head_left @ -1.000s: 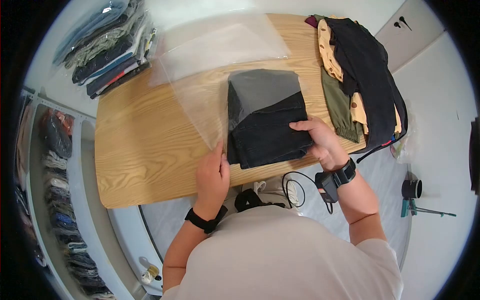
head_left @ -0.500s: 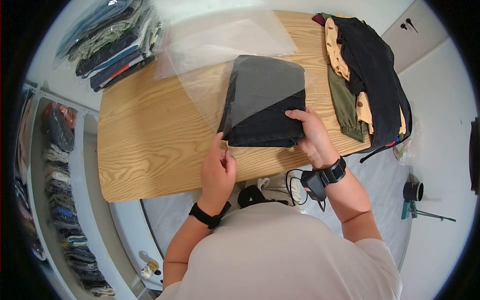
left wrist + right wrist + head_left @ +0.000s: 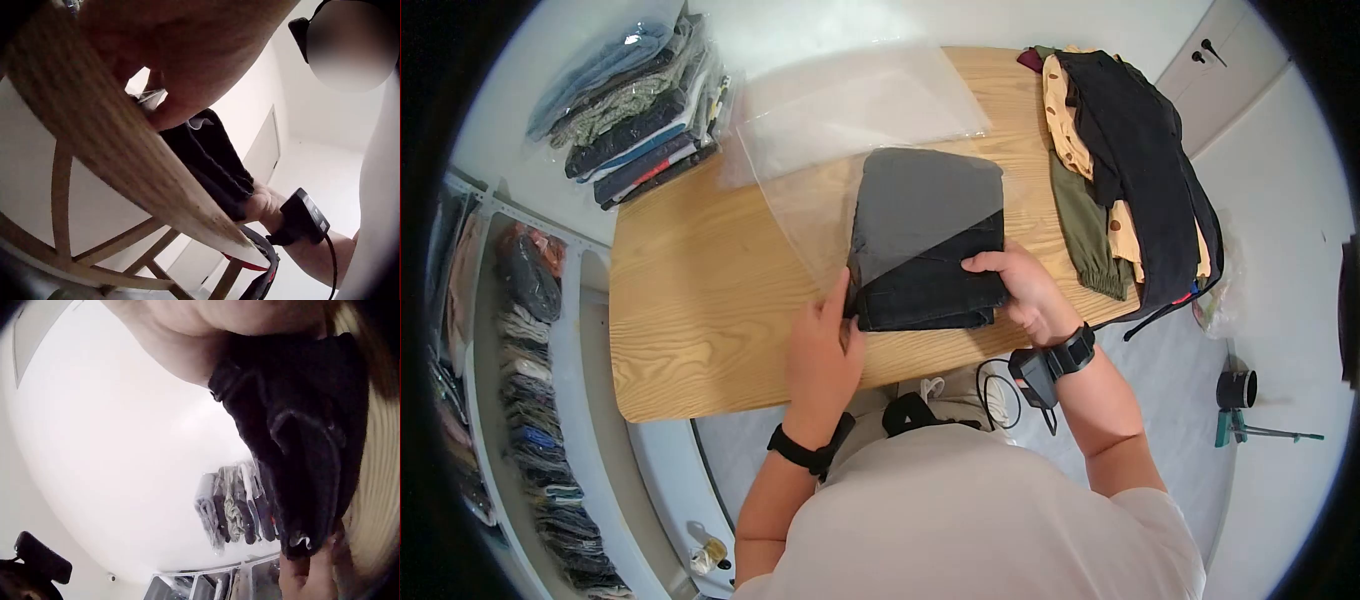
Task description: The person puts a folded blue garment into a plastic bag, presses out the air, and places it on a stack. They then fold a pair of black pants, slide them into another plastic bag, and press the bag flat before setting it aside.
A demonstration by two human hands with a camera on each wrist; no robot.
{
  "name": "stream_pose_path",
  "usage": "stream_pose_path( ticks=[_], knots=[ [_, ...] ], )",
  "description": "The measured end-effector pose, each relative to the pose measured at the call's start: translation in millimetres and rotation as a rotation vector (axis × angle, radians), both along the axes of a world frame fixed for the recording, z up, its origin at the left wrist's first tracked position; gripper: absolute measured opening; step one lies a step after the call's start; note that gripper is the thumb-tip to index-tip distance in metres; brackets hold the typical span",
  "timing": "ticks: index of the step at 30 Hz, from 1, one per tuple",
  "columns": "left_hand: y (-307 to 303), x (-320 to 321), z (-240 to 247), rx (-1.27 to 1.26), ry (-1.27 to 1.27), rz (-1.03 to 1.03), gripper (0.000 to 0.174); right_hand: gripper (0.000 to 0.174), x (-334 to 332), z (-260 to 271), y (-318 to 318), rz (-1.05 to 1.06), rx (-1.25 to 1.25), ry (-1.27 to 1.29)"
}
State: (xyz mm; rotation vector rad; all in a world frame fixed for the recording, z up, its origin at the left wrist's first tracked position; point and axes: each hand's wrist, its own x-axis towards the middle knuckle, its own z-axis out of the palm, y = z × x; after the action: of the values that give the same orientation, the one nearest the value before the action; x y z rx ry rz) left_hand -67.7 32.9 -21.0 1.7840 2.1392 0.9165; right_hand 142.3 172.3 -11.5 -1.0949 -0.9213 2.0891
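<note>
Folded black trousers (image 3: 935, 290) lie near the table's front edge, their upper part inside a clear plastic bag (image 3: 795, 215). The right hand (image 3: 1035, 290) grips their right side, thumb on top and fingers underneath. At the lower left corner the left hand (image 3: 822, 345) pinches the bag's edge beside the cloth, index finger stretched along it. In the right wrist view the folded end of the trousers (image 3: 300, 444) hangs under the right hand, with left-hand fingers at the far corner. The left wrist view shows a bit of plastic (image 3: 150, 97) by the left fingers.
More clear bags (image 3: 860, 100) lie flat at the table's back. Bagged folded clothes (image 3: 640, 110) are stacked at the back left. Loose trousers (image 3: 1140, 170) in black, olive and spotted yellow lie at the right. A shelf of folded clothes (image 3: 530, 400) stands left of the wooden table (image 3: 700, 300).
The trousers have moved left and further into the bag, so the plastic covers more of them. Both hands keep their places at the two sides.
</note>
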Motion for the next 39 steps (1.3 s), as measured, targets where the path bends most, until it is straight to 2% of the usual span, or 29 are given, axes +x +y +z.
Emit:
stream_pose_path(
  ticks=[3, 8, 10, 13, 15, 16, 18, 20, 24, 25, 27, 32, 36, 38, 39],
  knots=[
    [1.0, 3.0, -2.5, 0.023, 0.011, -0.007, 0.048, 0.027, 1.7, -2.4, 2.6, -0.027, -0.019, 0.048],
    [3.5, -1.2, -9.1, 0.035, 0.048, -0.024, 0.041, 0.032, 13.8, 14.4, 18.2, 0.144, -0.036, -0.169],
    [2.9, -0.4, -10.1, 0.016, 0.068, -0.014, 0.038, 0.033, 15.4, 13.1, 23.8, 0.172, -0.042, -0.146],
    [1.1, 1.8, -10.7, 0.047, -0.04, -0.014, 0.034, 0.035, 13.6, 8.7, 32.0, 0.209, -0.048, -0.13],
    [-1.8, 3.9, -6.0, 0.037, -0.21, -0.017, 0.032, 0.036, 11.1, 3.8, 34.4, 0.217, -0.045, -0.135],
    [-2.8, 5.6, -6.1, 0.036, -0.211, -0.016, 0.032, 0.034, 8.4, 1.0, 35.2, 0.191, -0.044, -0.118],
    [-6.1, 9.9, -6.1, 0.193, -0.266, 0.01, 0.029, 0.033, 3.5, 1.4, 36.2, 0.172, -0.041, -0.102],
    [-9.4, 12.2, -14.5, 0.236, -0.255, 0.035, 0.029, 0.028, -1.3, 4.2, 36.7, 0.114, 0.01, -0.234],
    [-10.6, 16.4, -28.5, 0.361, -0.203, 0.046, 0.031, 0.025, -12.6, 5.0, 32.8, 0.044, 0.043, -0.139],
    [-12.3, 16.4, -28.8, 0.354, -0.203, 0.049, 0.031, 0.028, -14.3, 4.3, 32.6, 0.013, 0.044, -0.091],
    [-13.7, 15.9, -22.9, 0.162, -0.309, 0.054, 0.033, 0.032, -20.8, 5.1, 26.7, -0.015, 0.04, -0.044],
    [-11.9, 19.5, -21.4, 0.162, -0.337, -0.006, 0.033, 0.036, -50.1, -6.3, 11.2, -0.267, 0.09, 0.195],
    [-9.2, 20.1, -22.5, 0.211, -0.35, -0.026, 0.032, 0.037, -69.1, -4.7, -6.9, -0.34, 0.114, 0.249],
    [-11.7, 19.7, -20.6, 0.217, -0.376, -0.021, 0.031, 0.037, -81.6, -6.5, -16.1, -0.486, 0.086, 0.335],
    [-14.8, 18.9, -20.5, 0.21, -0.352, -0.068, 0.031, 0.037, -86.4, -5.7, -19.5, -0.485, 0.087, 0.335]
  ],
)
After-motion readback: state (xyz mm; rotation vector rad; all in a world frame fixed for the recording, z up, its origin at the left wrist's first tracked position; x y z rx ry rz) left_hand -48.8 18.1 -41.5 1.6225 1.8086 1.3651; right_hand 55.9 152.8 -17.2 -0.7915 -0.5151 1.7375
